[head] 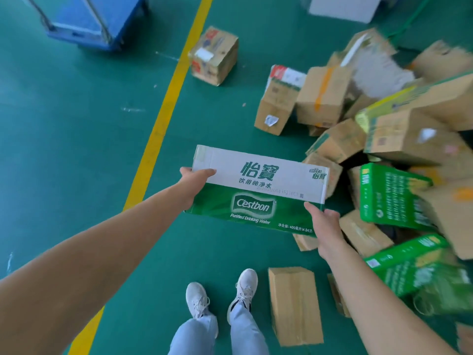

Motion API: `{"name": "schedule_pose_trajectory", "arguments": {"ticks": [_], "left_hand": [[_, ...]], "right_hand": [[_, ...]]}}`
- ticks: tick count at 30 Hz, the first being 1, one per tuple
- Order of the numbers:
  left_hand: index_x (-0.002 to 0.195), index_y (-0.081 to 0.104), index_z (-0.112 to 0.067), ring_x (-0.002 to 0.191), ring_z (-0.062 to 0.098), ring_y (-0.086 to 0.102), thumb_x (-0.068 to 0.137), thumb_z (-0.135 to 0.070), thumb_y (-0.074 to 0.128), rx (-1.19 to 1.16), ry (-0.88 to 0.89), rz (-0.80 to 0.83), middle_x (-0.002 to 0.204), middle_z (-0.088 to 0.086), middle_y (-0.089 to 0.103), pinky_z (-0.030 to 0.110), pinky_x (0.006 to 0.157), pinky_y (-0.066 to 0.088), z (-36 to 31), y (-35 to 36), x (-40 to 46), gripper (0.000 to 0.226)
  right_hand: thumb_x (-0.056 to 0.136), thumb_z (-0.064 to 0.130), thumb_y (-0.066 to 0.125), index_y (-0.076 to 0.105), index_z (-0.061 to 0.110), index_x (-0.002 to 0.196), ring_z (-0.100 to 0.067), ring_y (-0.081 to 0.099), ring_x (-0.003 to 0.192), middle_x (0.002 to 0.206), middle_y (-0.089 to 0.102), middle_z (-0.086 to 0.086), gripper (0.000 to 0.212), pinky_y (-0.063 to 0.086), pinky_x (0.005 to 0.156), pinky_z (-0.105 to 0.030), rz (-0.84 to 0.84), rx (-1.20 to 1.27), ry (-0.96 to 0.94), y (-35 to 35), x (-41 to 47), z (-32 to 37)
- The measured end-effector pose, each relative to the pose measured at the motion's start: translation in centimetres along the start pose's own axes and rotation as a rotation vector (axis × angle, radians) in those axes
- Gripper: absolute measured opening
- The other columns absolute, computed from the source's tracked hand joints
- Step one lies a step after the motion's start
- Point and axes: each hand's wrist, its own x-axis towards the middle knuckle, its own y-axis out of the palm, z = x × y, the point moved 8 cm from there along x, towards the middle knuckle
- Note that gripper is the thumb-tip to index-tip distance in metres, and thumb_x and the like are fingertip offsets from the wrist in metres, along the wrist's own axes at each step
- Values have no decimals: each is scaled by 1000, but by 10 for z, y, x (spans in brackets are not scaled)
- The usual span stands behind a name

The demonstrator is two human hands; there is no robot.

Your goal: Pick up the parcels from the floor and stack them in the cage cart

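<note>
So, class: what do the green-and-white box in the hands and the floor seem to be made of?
Green-and-white box: apparently printed cardboard with a smooth finish; folded edges and a taped corner show. Both hands, left hand and right hand, grip its ends. Floor: probably painted or coated concrete, green, seamless, slightly glossy.

I am wearing the one camera on my head. It is looking forward and steeply down at the green floor [76, 124], close over my outstretched arms.

A glossy green floor [76, 139] filled the view, and a yellow line [163, 116] ran across it on the diagonal. Left of the line's far end stood a blue platform trolley [94, 20]. Soft, even light lay over everything.
</note>
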Motion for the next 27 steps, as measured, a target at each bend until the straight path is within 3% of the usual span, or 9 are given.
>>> {"name": "schedule_pose_trajectory", "arguments": {"ticks": [4, 7, 9, 11, 14, 18, 22, 24, 27], "left_hand": [[140, 27, -20, 97, 26, 57, 93, -48, 69, 53, 150, 84, 117, 6, 52, 41, 77, 51, -64, 23, -102, 69], [138, 28, -18, 89, 24, 58, 95, -46, 68, 116, 265, 165, 108, 5, 52, 36, 62, 49, -95, 43, -171, 65], [138, 27, -18, 99, 28, 60, 92, -49, 70, 147, 327, 230, 121, 9, 52, 41, 71, 56, -108, 58, -205, 70], [143, 23, -20, 107, 32, 60, 88, -51, 72, 168, 361, 295, 134, 11, 50, 46, 79, 60, -115, 73, -232, 80], [153, 20, -26, 101, 29, 62, 77, -58, 80, 204, 448, 417, 139, 6, 47, 42, 60, 63, -117, 102, -289, 102], [152, 27, -34, 107, 33, 65, 59, -63, 89, 280, 499, 608, 138, 7, 54, 51, 68, 64, -105, 156, -346, 115], [151, 35, -29, 101, 36, 72, 49, -67, 92, 354, 561, 734, 135, 8, 60, 57, 72, 63, -84, 217, -408, 124], [152, 36, -24, 98, 33, 73, 53, -65, 90, 396, 567, 798, 130, 9, 63, 51, 69, 63, -65, 244, -445, 119], [142, 30, -19, 95, 24, 67, 82, -52, 80, 442, 636, 826, 120, 5, 58, 37, 60, 60, -39, 286, -502, 85]], "right_hand": [[87, 51, 73, 50, 19, 144, -16, 65, 106, 131, 64, -3, 69, 50, 74, -34, -105, 132, -61, -84, -95, 37], [87, 59, 71, 40, 27, 154, -21, 54, 129, 149, 52, 2, 80, 45, 95, -40, -157, 171, -125, -136, -156, 46], [88, 61, 71, 34, 27, 158, -25, 49, 137, 156, 45, 1, 86, 42, 104, -45, -204, 215, -139, -165, -196, 42], [94, 54, 68, 31, 22, 158, -26, 48, 136, 152, 46, -2, 81, 39, 103, -44, -253, 255, -135, -191, -229, 30], [82, 65, 73, 30, 24, 157, -27, 51, 133, 148, 50, 2, 95, 39, 106, -45, -358, 360, -119, -235, -285, -3], [91, 58, 70, 27, 18, 154, -24, 52, 119, 138, 52, 0, 86, 36, 96, -41, -491, 519, -85, -283, -348, -55], [87, 61, 73, 27, 20, 157, -27, 50, 133, 145, 51, 5, 93, 37, 100, -41, -604, 604, -88, -331, -403, -102], [90, 57, 71, 27, 21, 158, -27, 50, 135, 150, 47, 5, 88, 41, 107, -41, -661, 632, -91, -358, -424, -126], [91, 58, 70, 21, 24, 159, -29, 44, 141, 157, 40, 1, 91, 34, 120, -52, -728, 688, -90, -403, -452, -161]]}}
